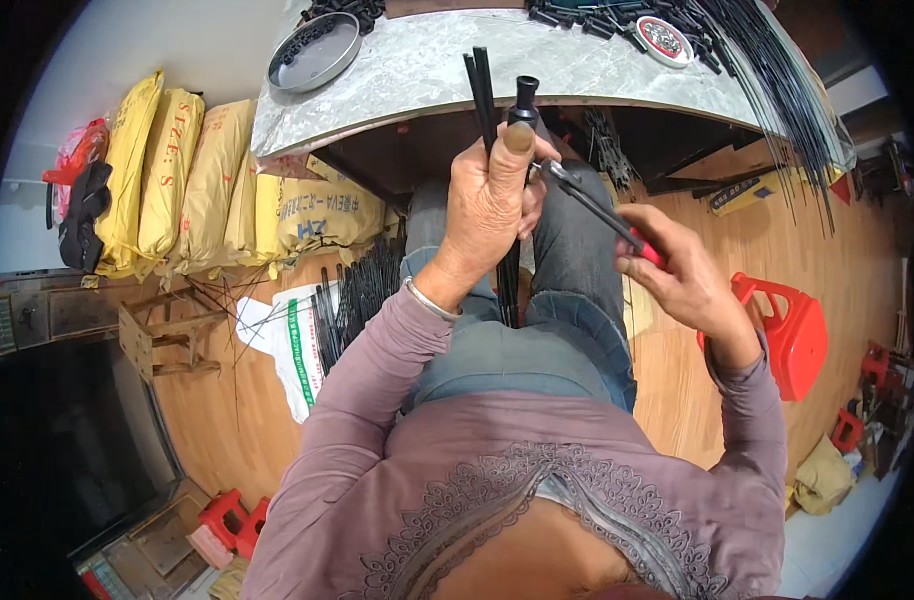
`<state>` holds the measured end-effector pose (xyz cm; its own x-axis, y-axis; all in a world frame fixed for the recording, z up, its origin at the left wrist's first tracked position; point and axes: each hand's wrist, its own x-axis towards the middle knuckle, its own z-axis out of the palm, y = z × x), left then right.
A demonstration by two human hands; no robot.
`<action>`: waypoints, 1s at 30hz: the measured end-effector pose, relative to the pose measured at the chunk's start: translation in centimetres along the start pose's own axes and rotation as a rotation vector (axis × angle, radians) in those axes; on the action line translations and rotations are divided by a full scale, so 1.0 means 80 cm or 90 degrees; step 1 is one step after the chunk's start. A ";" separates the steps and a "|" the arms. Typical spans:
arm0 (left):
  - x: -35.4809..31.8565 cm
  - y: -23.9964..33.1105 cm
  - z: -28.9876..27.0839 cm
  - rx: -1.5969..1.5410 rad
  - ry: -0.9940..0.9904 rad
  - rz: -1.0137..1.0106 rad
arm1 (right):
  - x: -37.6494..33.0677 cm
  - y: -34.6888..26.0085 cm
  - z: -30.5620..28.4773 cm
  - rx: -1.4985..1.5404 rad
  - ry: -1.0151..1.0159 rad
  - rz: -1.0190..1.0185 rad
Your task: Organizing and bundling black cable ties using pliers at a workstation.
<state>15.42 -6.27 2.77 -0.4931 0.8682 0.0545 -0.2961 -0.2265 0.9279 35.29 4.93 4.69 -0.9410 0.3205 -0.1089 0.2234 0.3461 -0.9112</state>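
Note:
My left hand (482, 195) is closed round several thin black rods (480, 85), which stand up beyond my fingers and run down between my knees. In the same grip is a black tubular piece with a flared end (526, 95), my thumb pressed against its lower part. My right hand (677, 265) is wrapped round the red grip of a slim metal-shafted tool (592, 205). The tool's far end meets the fingers of my left hand, beside the rods; its exact kind is hard to make out.
Ahead is a grey marbled table (417, 75) bearing a round metal tray (315, 52), a dish of small metal parts (664, 40) and long black rods (777, 80). Yellow sacks (172, 180) stand at left, a wooden stool (172, 325) below them. A red plastic stool (787, 340) is at right.

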 end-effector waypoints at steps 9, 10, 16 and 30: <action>-0.003 0.003 -0.004 0.012 -0.066 0.005 | -0.015 -0.016 0.012 0.478 -0.211 0.260; -0.003 0.004 -0.002 0.011 -0.068 0.005 | -0.018 -0.009 0.013 0.651 -0.274 0.304; 0.003 0.008 0.001 0.004 -0.113 -0.026 | -0.008 -0.006 -0.006 0.404 -0.278 0.220; 0.009 0.007 -0.004 -0.031 -0.171 -0.080 | -0.004 -0.034 -0.027 0.394 -0.254 0.263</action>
<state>14.62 -5.90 3.23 -0.2176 0.9751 0.0419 -0.3827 -0.1248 0.9154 35.50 5.75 8.08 -0.8597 -0.0613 -0.5070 0.4989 -0.3132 -0.8081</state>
